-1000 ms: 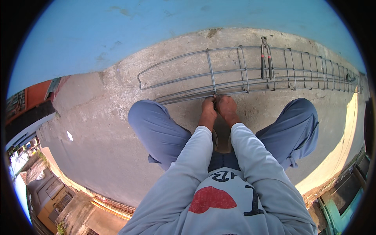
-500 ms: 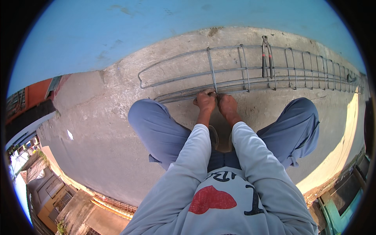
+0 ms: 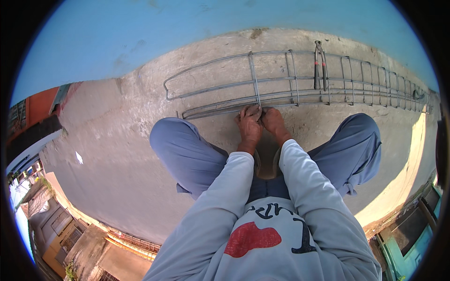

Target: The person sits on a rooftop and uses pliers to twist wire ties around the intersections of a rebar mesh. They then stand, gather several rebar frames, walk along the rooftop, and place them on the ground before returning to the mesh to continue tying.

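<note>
Left hand [image 3: 248, 124] curled small at the near bars of the steel cage [image 3: 256, 83], where a cross-tie comes down; right hand [image 3: 275, 122] bunched close beside it, fingers bent inward. From my end I can't make out whether either one grips a bar or something thin, since the knuckles cover the spot. Cage lies lengthwise on the concrete floor [image 3: 117, 168], beyond the bent knees [image 3: 171, 140], its looped end to the left, ties crowding together off to the right. Main risk, as I judge it: fingers among near-parallel bars, so a roll or shift of the cage could nip them, or uneven pull could drag a bar out of line. Pincers [image 3: 316, 70] rest across the cage's far bars, head toward the blue wall [image 3: 225, 18]; a hard tug on the steel might jolt them off. Farther out, white scrap [image 3: 79, 158] left, sunlit strip [image 3: 398, 173] right.
</note>
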`<state>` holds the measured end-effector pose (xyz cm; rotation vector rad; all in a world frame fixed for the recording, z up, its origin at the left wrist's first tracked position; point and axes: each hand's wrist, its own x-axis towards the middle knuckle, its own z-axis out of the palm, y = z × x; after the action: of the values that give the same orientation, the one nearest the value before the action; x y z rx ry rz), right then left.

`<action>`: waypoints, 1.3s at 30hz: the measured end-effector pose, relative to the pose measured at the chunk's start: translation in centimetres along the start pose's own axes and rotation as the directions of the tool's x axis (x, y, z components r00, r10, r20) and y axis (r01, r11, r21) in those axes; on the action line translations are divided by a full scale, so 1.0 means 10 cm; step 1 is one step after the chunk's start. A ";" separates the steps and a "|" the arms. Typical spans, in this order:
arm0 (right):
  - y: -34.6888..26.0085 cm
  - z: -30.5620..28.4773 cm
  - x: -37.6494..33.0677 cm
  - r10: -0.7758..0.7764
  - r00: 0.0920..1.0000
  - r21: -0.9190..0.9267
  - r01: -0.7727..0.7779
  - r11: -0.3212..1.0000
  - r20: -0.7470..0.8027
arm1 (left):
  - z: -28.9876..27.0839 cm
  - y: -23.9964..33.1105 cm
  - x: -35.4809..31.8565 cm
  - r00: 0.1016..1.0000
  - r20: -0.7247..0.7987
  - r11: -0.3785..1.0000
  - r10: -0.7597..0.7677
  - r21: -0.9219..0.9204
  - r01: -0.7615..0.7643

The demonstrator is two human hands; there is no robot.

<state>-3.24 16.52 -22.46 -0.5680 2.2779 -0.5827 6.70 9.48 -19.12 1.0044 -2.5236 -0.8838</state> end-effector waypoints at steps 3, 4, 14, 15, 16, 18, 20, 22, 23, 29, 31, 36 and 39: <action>-0.07 -0.10 0.00 -0.101 0.990 -0.099 0.110 0.989 0.097 | -0.05 0.00 0.03 0.997 0.012 0.997 -0.075 -0.013 0.075; -0.06 -0.11 0.00 -0.082 0.992 -0.122 0.093 0.988 0.093 | -0.06 0.01 0.05 0.995 0.017 0.995 -0.096 -0.039 0.097; -0.85 -0.79 -0.18 -0.044 0.903 -0.485 0.270 0.832 0.427 | -0.07 -0.03 0.17 0.930 0.122 0.904 -0.346 -0.223 0.365; -0.91 -0.81 -0.11 -0.100 0.870 -0.488 0.362 0.794 0.482 | -0.07 -0.02 0.17 0.928 0.134 0.897 -0.348 -0.239 0.371; -0.95 -0.82 -0.04 -0.109 0.840 -0.478 0.404 0.780 0.531 | -0.08 0.01 0.18 0.924 0.139 0.897 -0.357 -0.225 0.380; -1.02 -0.84 0.16 -0.120 0.777 -0.452 0.476 0.754 0.618 | -0.11 0.09 0.21 0.918 0.155 0.899 -0.365 -0.197 0.391; -1.09 -0.87 0.29 -0.068 0.780 -0.502 0.465 0.729 0.623 | -0.13 0.09 0.23 0.906 0.157 0.897 -0.392 -0.152 0.415; -1.04 -0.87 0.40 -0.062 0.800 -0.537 0.455 0.710 0.597 | -0.12 0.09 0.25 0.906 0.154 0.902 -0.394 -0.125 0.413; -0.91 -0.85 0.45 -0.081 0.818 -0.546 0.450 0.707 0.570 | -0.10 0.10 0.24 0.912 0.152 0.909 -0.382 -0.118 0.401; -0.48 -0.83 0.32 -0.233 0.918 -0.476 0.368 0.799 0.320 | -0.06 0.08 0.20 0.920 0.118 0.919 -0.373 -0.087 0.384; -0.27 -0.77 0.29 -0.209 0.922 -0.497 0.356 0.792 0.326 | -0.05 0.09 0.19 0.930 0.115 0.927 -0.350 -0.098 0.362; -0.46 -0.83 0.07 0.266 0.699 -0.044 -0.319 0.947 0.664 | -0.06 0.00 0.17 0.951 0.078 0.949 -0.298 -0.078 0.304; -0.11 -0.88 0.14 0.200 0.596 0.204 -0.540 0.816 0.778 | -0.04 0.09 0.22 0.958 0.107 0.958 -0.267 -0.074 0.275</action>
<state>-10.29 17.03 -16.89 -0.0340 1.3596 -0.4865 4.84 8.29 -18.12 1.3310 -2.4342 -1.1353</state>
